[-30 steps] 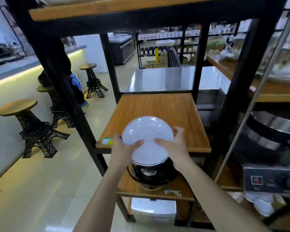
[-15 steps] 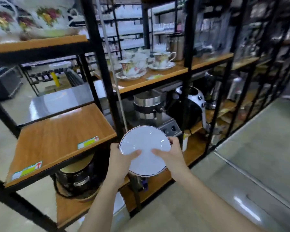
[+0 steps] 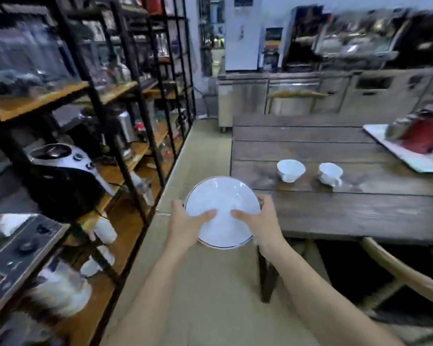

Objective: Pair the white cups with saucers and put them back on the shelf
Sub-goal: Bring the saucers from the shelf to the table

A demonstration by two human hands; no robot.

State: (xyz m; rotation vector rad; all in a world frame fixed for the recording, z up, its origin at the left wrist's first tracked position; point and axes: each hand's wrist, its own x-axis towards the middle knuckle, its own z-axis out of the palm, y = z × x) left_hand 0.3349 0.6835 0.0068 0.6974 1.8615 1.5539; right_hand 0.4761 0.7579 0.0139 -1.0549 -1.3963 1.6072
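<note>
Two white cups (image 3: 291, 170) stand side by side on the dark wooden table (image 3: 360, 208), bare of saucers; nothing is paired yet. Both hands carry the saucer (image 3: 221, 206) in front of the body, just short of the table's near corner; the left hand (image 3: 185, 224) grips its left rim, thumb on top; the right hand (image 3: 259, 222) grips the right rim likewise. Whether it is one saucer or a stack, I cannot tell. Pairing and the return to the shelf (image 3: 48, 98) at left both remain, I judge.

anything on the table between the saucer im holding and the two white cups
Nothing: in the head view only bare dark wood of the table separates the saucer from the two white cups.
</note>
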